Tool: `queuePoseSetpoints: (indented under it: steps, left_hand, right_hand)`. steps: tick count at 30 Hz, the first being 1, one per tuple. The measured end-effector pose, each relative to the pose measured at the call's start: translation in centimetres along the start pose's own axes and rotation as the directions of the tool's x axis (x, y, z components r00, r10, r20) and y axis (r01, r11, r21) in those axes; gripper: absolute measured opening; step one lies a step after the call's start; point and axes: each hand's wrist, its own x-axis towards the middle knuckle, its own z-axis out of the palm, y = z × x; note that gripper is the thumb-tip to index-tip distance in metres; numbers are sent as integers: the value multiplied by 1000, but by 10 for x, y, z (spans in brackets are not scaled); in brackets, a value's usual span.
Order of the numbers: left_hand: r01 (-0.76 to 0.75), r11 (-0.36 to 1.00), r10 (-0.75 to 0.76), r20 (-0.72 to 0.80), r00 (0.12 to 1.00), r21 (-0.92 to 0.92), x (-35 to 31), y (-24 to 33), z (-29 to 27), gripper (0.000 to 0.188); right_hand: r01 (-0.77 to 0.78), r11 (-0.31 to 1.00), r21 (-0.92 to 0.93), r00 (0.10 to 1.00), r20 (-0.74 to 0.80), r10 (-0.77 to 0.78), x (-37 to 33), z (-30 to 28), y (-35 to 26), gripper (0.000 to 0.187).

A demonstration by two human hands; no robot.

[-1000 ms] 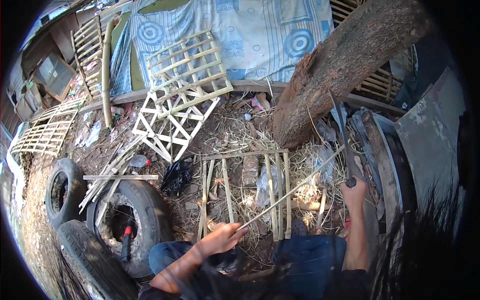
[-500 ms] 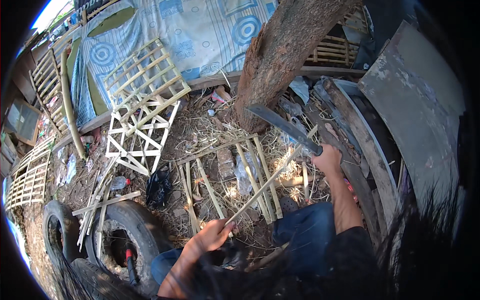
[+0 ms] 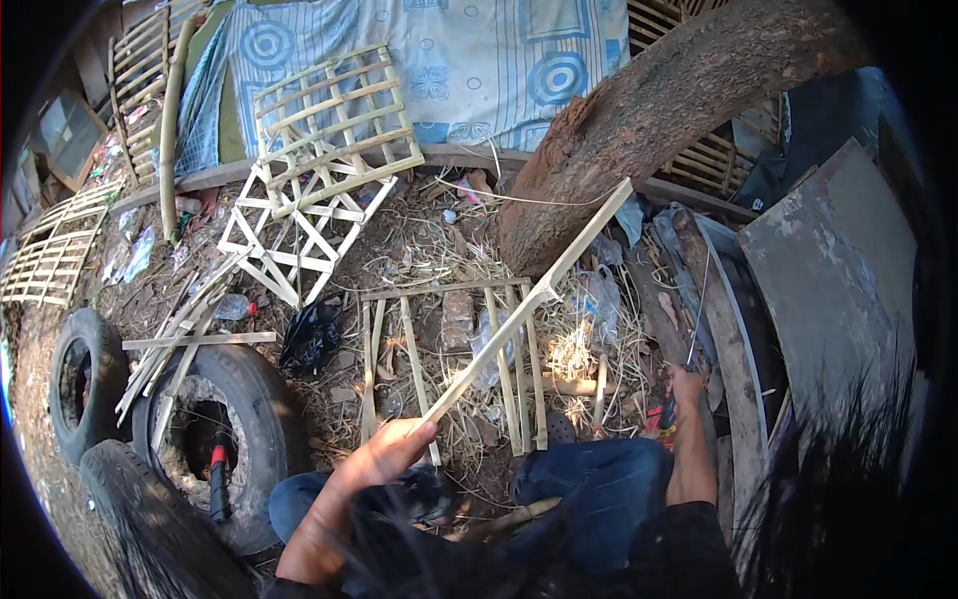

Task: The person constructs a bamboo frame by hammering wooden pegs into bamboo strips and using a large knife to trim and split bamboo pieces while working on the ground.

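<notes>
My left hand (image 3: 391, 446) is closed round the lower end of a long split bamboo strip (image 3: 486, 351), which slants up and right toward the tree trunk. A splintered notch shows partway along the strip. A thin strand (image 3: 529, 199) curves leftward by its upper end. Farther right, my right hand (image 3: 687, 386) grips a machete (image 3: 700, 304), its blade pointing up and seen nearly edge-on, apart from the strip. Beneath the strip, a bamboo frame (image 3: 437, 290) of a crossbar and several slats lies on the ground before my knees.
Old tyres (image 3: 267, 399) lie at the left, with loose bamboo sticks (image 3: 190, 339) and a red-and-black handled tool (image 3: 219, 484). Two bamboo lattices (image 3: 344, 125) lean beyond. A tree trunk (image 3: 619, 130) rises ahead; planks (image 3: 733, 329) and a grey board (image 3: 828, 270) stand right.
The machete has come away from the strip, down and right, its blade turning edge-on. The strip's far end has risen, and the view has shifted.
</notes>
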Motion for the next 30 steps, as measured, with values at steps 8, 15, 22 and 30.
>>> queuePoseSetpoints:
  steps: [8,15,22,30]
  left_hand:
    - [-43,979,25,-92,995,-199,16,0,11,39]
    - [70,997,-71,-39,997,-42,48,-14,27,46]
    - [39,997,-33,88,996,-63,47,-40,52,54]
    - [191,966,-158,187,970,-176,56,-3,56,50]
  right_hand:
    - [76,995,67,984,158,-86,-3,20,-5,14]
    - [633,774,0,759,196,-621,-77,75,-92,13]
    - [955,247,-165,296,606,-738,-215,100,-157,15]
    - [945,141,-295,300,612,-732,-184,92,-130,29]
